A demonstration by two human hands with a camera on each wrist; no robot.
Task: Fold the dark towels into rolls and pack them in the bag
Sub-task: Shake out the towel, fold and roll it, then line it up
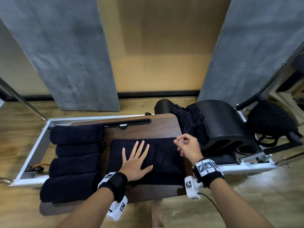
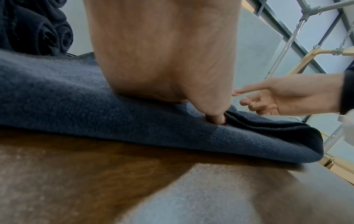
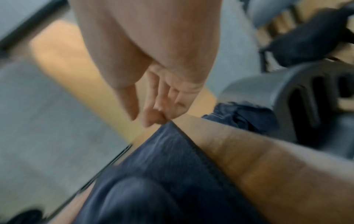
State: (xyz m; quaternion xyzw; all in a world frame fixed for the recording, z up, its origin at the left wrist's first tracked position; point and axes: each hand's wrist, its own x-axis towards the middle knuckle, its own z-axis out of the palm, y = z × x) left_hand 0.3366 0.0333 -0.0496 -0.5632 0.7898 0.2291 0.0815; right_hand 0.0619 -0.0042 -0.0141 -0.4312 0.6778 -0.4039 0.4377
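The left hand presses spread flat on the folded towel at table centre. At its 2 o'clock, the right hand hovers loosely curled, apparently empty. Lifting the palm could let the fold spring open.

Four rolled towels; one flat towel; one bag.

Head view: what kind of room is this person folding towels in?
Probably an exercise studio, perhaps Pilates: a metal-framed bed on the wood floor, a black padded arc barrel, and rolled towels stacked beside the towel being folded.
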